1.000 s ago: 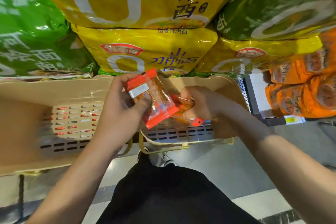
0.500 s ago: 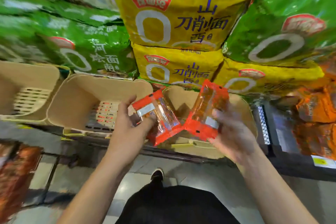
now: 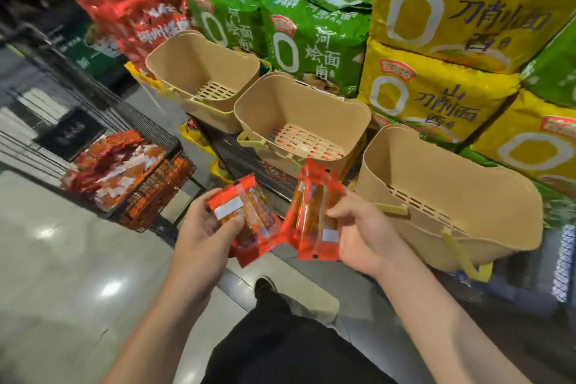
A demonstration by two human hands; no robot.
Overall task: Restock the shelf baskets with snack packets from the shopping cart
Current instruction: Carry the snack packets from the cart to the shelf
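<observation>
- Hands sit low in the middle, side by side, each holding its own snack.
- Left hand (image 3: 205, 231) holds a red packet (image 3: 246, 221) with its thumb pressed on top, near the white label.
- Right hand (image 3: 358, 234) pinches another red packet (image 3: 314, 212), standing on its edge. The two packets touch at their bottom corners.
- At 1 o'clock from the right hand is the near basket (image 3: 436, 184), tan with a slotted floor.
- At 12 o'clock is the middle basket (image 3: 299, 109), and at 11 o'clock the far basket (image 3: 199, 68).
- Behind the baskets, big green bags (image 3: 314, 40) and yellow bags (image 3: 461, 9) are stacked high.
- At 9 o'clock, a black wire cart (image 3: 162, 184) stands on the shiny floor (image 3: 62, 274), piled with more red packets (image 3: 118, 165).
</observation>
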